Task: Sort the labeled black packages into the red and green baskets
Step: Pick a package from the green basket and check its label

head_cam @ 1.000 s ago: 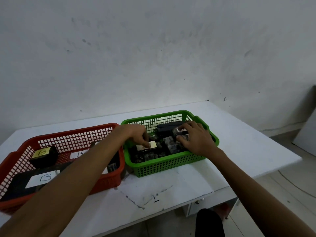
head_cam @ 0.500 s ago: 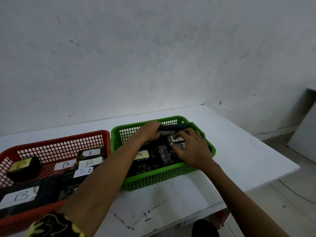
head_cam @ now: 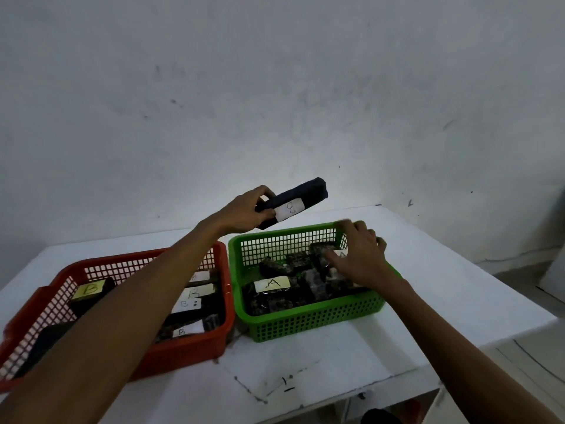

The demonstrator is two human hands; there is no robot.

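**Desk:** Status at the baskets?

**Me:** My left hand (head_cam: 249, 211) holds one long black package (head_cam: 292, 202) up in the air, above the back rim of the green basket (head_cam: 308, 324) and near its left corner. Fingers wrapped round its near end, thumb on top. The white label faces me and reads B.

**Desk:** How does it lie?

**Me:** Long axis runs from the grip up and away to the right, free end tilted toward the wall. So the bulk of it hangs over the green side, while the red basket (head_cam: 189, 351) sits to the left and below, just beside the green one, rims close to touching.

**Desk:** And the right hand?

**Me:** My right hand (head_cam: 359, 255) is down inside the green basket, fingers spread loosely over the far-right packages. I cannot tell whether it grips any of them. An A label (head_cam: 272, 283) shows at the front left of that pile.

**Desk:** Which way for the B?

**Me:** My read: left and down. Red already shows several B labels, so it belongs there. The left hand is the nearer one and has it already. The free end should swing across the shared rims without clipping either.
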